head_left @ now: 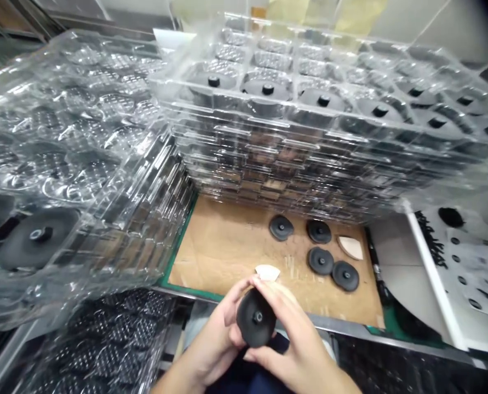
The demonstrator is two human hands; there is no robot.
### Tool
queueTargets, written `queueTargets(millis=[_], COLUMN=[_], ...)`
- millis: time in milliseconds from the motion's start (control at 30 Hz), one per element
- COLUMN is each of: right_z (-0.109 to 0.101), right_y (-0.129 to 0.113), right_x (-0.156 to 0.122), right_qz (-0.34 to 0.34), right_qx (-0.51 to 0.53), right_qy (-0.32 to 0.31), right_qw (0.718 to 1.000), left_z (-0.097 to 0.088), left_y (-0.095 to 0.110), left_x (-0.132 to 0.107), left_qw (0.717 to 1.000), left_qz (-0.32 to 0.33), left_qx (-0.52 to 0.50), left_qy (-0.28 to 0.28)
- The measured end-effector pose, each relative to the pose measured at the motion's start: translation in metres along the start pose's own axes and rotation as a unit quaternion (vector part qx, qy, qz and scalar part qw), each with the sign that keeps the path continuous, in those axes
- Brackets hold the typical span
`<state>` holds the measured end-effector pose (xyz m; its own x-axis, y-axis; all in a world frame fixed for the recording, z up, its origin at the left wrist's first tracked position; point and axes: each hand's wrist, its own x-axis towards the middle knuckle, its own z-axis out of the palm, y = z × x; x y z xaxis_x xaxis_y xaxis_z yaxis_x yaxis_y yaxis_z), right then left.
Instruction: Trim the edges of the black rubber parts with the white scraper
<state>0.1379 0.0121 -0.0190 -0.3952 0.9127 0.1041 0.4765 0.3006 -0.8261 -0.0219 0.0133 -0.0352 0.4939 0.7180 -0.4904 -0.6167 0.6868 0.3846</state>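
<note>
Between the two hands, low in the view, a round black disc (257, 317) is held with its small central stub turned up toward the camera. The left hand (219, 335) curls round its left side and under it, fingers bent; the right hand (296, 335) pinches it from the other side, thumb on the near edge and fingers reaching over the far edge. The fingertips of both hands come close together at the top of the disc.

To the left of the left hand lies a dark-looking clear tray (112, 339) with textured hollows. Just beyond the fingertips is a small white wedge (267, 272); whether they touch it is unclear. It shows against a brown cardboard sheet (223, 235) on a green mat (395, 325). Ahead and to the right of the right hand, four loose black discs (345, 275) lie on the cardboard, two of them touching or nearly so, with a pale beige wedge (350, 247) near them.

Farther right of that hand, past a white rail (432, 273), small dark pieces (430, 238) lie clustered. Left and ahead of the left hand rises a stack of clear trays (139, 230). Straight ahead of both hands, beyond the cardboard, stands another clear tray stack (276, 158), black discs in its top layer.
</note>
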Motion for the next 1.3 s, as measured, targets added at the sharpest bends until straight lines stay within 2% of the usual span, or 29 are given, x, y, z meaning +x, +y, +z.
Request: queueTargets(millis=[167, 333, 467, 533, 667, 767, 900, 1100, 1200, 1300], right_z=[0.008, 0.011, 0.019, 0.026, 0.034, 0.029, 0.022, 0.025, 0.007, -0.02], right_y=[-0.006, -0.005, 0.022, 0.041, 0.073, 0.084, 0.075, 0.058, 0.044, 0.009], right_x=[0.01, 0.01, 0.003, -0.001, 0.0, 0.01, 0.017, -0.001, 0.001, 0.012], right_qz=[0.008, 0.011, 0.1, 0.119, 0.109, 0.108, 0.104, 0.076, 0.097, 0.091], right_qx=[0.002, -0.019, -0.16, -0.203, -0.202, -0.184, -0.13, -0.049, -0.029, -0.005], right_qy=[-0.035, -0.039, 0.041, 0.057, 0.065, 0.091, 0.112, 0.099, 0.124, 0.167], right_qw=[0.999, 0.999, 0.981, 0.97, 0.971, 0.973, 0.98, 0.991, 0.987, 0.982], left_z=[-0.015, -0.015, -0.018, -0.021, -0.022, -0.015, -0.001, 0.009, 0.015, 0.025], left_y=[0.0, 0.005, 0.009, 0.009, 0.011, 0.015, 0.022, 0.017, 0.008, -0.001], left_x=[-0.008, -0.012, -0.009, -0.007, -0.007, -0.008, -0.008, -0.001, 0.004, 0.008], left_qw=[0.999, 0.996, 0.988, 0.983, 0.981, 0.984, 0.988, 0.985, 0.988, 0.99], left_qz=[0.027, 0.043, 0.068, 0.081, 0.11, 0.113, 0.108, 0.127, 0.106, 0.087], left_qx=[-0.024, -0.036, -0.074, -0.087, -0.082, -0.059, -0.02, 0.013, 0.022, 0.028], left_qy=[0.018, 0.063, 0.12, 0.137, 0.136, 0.124, 0.113, 0.117, 0.114, 0.105])
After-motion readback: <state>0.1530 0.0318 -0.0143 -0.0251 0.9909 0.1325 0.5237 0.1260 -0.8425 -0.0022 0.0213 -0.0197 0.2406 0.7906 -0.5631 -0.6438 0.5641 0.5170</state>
